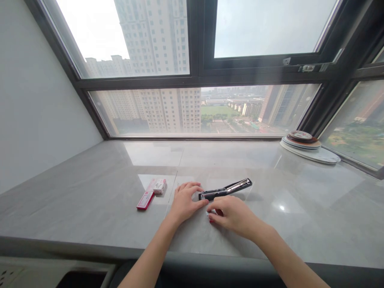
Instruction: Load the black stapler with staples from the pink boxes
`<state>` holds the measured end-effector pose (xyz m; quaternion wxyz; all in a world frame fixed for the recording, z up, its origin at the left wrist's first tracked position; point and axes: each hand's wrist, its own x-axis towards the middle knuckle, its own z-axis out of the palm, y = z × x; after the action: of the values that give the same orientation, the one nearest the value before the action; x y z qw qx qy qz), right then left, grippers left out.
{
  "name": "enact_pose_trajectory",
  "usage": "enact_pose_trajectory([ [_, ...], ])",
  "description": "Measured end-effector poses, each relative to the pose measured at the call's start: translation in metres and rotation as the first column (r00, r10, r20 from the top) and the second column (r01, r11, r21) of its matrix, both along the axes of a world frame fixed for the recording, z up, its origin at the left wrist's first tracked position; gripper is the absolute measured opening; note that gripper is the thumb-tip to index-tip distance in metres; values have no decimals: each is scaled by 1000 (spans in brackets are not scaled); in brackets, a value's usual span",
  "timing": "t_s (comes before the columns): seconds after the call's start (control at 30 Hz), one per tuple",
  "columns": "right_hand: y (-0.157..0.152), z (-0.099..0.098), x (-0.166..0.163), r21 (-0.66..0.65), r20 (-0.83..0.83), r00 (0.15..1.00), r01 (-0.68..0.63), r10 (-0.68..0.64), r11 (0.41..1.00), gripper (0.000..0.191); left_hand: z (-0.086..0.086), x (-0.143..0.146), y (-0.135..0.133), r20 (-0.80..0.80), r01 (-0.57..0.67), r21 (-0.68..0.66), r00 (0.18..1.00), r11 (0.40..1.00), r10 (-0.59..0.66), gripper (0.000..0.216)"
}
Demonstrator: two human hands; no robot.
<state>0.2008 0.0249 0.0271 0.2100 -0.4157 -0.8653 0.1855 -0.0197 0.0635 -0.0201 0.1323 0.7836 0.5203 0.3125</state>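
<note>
A black stapler (226,189) lies opened out flat on the grey tiled sill (99,192), its metal inside showing toward the right end. My left hand (186,202) is curled about the stapler's left end, with the fingers behind it and the thumb in front. Just in front of the stapler, my right hand (232,214) is closed in a pinch on a small red and white thing (211,220). Most of that thing is hidden by the fingers, so its kind does not show.
To the left of my hands lie a red box (145,201) and a small white box (160,186) with pink printing. A stack of plates (303,141) stands in the back right corner. Windows with a dark frame (196,82) rise behind the sill.
</note>
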Motion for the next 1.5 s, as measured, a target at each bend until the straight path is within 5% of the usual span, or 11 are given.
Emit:
enact_pose_trajectory([
  [0.17,23,-3,10,22,-121,987,113,-109,993,20,2,-3,0,14,40,-3,999,999,-40,28],
  [0.43,45,-10,17,-1,-93,986,142,-141,990,25,1,-3,1,21,28,-4,999,1000,-27,30],
  [0.7,42,-4,11,-16,-35,992,119,-119,993,27,2,-2,0,34,18,-12,999,1000,-18,29],
  [0.97,27,9,16,10,39,965,260,-260,966,29,1,-1,0,31,5,-16,1000,1000,-4,30],
  [1.17,9,-3,6,-167,-125,963,218,-240,962,30,-1,-1,0,26,8,-11,1000,1000,-8,28],
  [1.27,-2,-18,32,-386,-215,897,286,-387,877,39,-2,-1,0,25,4,-30,1000,1000,-4,30],
  [1.4,-5,-31,88,-710,-183,734,361,-654,604,53,-2,-1,-1,30,3,-48,1000,999,-1,31],
  [1.5,9,-25,107,-714,-376,687,213,-622,667,56,-1,-2,-2,29,11,-58,1000,998,-9,31],
])
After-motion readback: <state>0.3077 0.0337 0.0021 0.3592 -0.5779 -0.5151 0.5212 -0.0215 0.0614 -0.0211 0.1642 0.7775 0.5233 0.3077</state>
